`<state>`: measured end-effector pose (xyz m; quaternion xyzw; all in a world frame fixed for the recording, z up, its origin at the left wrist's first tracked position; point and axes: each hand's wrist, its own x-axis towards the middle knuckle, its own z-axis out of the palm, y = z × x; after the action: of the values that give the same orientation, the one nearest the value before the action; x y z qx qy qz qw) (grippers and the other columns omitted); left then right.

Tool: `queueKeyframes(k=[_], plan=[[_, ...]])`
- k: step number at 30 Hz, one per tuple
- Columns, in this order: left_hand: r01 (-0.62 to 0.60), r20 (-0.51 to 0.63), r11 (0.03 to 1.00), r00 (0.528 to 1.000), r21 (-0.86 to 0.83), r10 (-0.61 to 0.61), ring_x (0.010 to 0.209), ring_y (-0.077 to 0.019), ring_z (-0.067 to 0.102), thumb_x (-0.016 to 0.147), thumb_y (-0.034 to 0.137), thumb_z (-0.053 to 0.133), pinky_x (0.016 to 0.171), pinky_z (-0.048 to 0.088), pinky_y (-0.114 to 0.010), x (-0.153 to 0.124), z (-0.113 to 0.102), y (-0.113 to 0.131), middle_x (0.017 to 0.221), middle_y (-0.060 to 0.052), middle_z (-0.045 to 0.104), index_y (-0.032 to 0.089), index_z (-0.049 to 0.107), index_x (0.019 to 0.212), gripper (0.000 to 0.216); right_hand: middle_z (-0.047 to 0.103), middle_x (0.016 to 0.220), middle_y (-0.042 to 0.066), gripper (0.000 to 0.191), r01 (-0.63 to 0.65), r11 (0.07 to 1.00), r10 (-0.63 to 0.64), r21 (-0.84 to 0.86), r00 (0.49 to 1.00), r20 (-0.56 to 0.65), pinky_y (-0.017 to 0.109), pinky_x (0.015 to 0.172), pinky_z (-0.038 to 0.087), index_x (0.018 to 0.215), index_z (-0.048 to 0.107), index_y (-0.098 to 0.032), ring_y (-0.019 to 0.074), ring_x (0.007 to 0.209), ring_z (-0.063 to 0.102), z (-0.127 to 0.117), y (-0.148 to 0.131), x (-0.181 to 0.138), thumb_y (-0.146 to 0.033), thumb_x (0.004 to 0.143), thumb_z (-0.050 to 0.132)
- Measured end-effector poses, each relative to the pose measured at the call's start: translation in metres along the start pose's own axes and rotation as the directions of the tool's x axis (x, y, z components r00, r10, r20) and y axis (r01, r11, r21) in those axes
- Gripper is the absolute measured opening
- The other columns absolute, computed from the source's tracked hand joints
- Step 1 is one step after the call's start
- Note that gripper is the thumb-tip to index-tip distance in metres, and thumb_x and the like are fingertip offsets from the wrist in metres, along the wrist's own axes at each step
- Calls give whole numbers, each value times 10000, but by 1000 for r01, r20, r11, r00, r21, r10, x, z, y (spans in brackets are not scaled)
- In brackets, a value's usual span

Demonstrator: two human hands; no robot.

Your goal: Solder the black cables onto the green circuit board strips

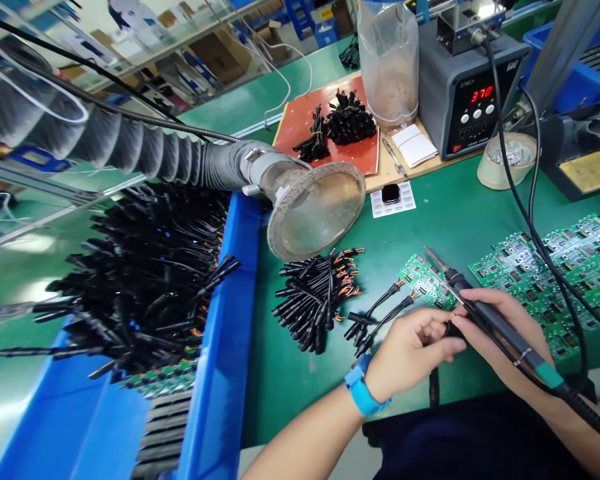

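Soldering iron (506, 333) held aslant in the right hand (523, 320), tip above a small circuit board (420, 272); left hand (407, 347) alongside, fingertips together, closed on a black cable (434, 387) mostly hidden by the fingers. Loose cables (380, 321) just beside the left hand, cable pile (310, 300) beyond, blue bin (233, 360) farther left. Extraction funnel (317, 210) overhangs behind the pile; black cord (540, 243) crosses over the board panels (555, 273) at right, partly covering them.

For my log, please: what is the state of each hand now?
Left hand: curled, apparently pinching a slim black cable; contact partly hidden.
Right hand: closed, holding a black, pen-shaped soldering iron with a green band.
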<state>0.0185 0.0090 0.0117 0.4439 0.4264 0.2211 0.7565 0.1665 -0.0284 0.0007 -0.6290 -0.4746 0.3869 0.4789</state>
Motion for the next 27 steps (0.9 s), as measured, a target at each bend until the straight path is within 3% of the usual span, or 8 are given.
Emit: queueKeyframes(k=[2,8,13,16,19,22,27], plan=[[3,-82,998,997,-57,-8,544,-105,582,622,392,775,565,469,-228,1,2,-2,643,0,615,132,634,828,360,662,866,18,280,15,999,-14,41,1000,-16,253,649,572,1014,556,-248,155,790,667,3,1,-2,-266,751,651],[-26,-157,978,988,-209,-7,536,-119,627,620,333,788,569,503,-226,2,3,-2,588,-7,646,114,629,797,323,633,816,-15,286,116,988,-99,99,982,-164,233,609,549,992,520,-256,125,738,650,14,4,-6,-196,745,653],[-39,-196,941,980,-336,-29,523,-142,638,614,309,800,565,527,-258,4,1,-2,538,17,619,113,606,826,348,625,918,6,230,281,959,-282,-36,933,-223,383,868,500,908,564,-255,176,941,617,14,9,-7,-150,729,664],[-15,-199,910,977,-413,-74,548,-168,654,587,298,819,604,545,-311,5,-3,-1,541,35,608,125,592,879,408,630,925,8,251,348,933,-359,-88,904,-233,435,923,468,894,567,-256,193,986,598,10,9,-9,-126,710,678],[50,-69,914,994,-402,-85,656,-189,676,631,343,788,705,540,-352,6,-5,-1,703,-53,682,105,617,877,382,644,877,3,253,282,954,-301,-105,914,-271,427,929,468,913,571,-254,186,970,603,9,8,-9,-152,712,686],[80,93,928,994,-364,-49,749,-195,673,715,414,710,777,520,-354,5,-5,-2,814,-114,697,88,641,872,368,659,906,13,258,131,991,-131,-14,962,-239,399,875,506,974,572,-251,181,926,629,9,6,-7,-215,740,671],[43,139,959,990,-279,-4,750,-175,658,785,442,630,799,504,-341,4,-2,0,799,-96,690,105,644,943,372,672,929,27,317,-7,991,24,137,992,-123,313,707,568,1057,542,-250,168,846,660,7,3,-3,-251,760,653]])
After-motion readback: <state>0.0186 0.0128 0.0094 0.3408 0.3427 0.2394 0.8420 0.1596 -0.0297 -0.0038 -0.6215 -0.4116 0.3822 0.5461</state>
